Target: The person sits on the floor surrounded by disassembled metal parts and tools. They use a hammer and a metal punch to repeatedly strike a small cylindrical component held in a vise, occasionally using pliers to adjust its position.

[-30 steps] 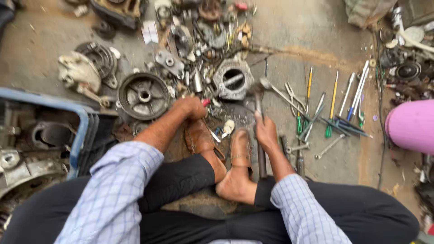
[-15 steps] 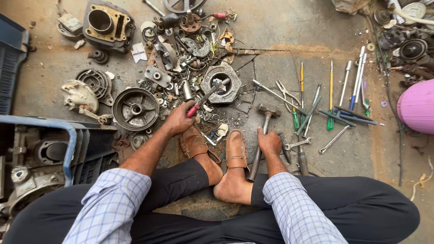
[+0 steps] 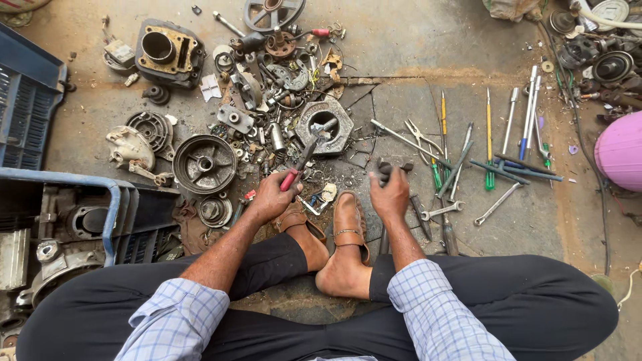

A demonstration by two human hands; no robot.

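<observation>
Left hand [image 3: 271, 197] grips red-handled pliers [image 3: 299, 164] at the housing [image 3: 325, 127]; right hand [image 3: 390, 194] closes around a hammer [image 3: 391, 167], seemingly mid-disassembly.

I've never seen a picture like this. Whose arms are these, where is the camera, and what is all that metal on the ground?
The camera sits on a person's head and looks down, so you see that person's own arms and crossed legs. They sit on a cracked concrete floor. The left hand grips a red-handled tool whose tip reaches a hexagonal metal part. The right hand holds a hammer near its head. Scattered around are engine pieces, such as a round ribbed drum, and to the right a row of screwdrivers and spanners.
</observation>
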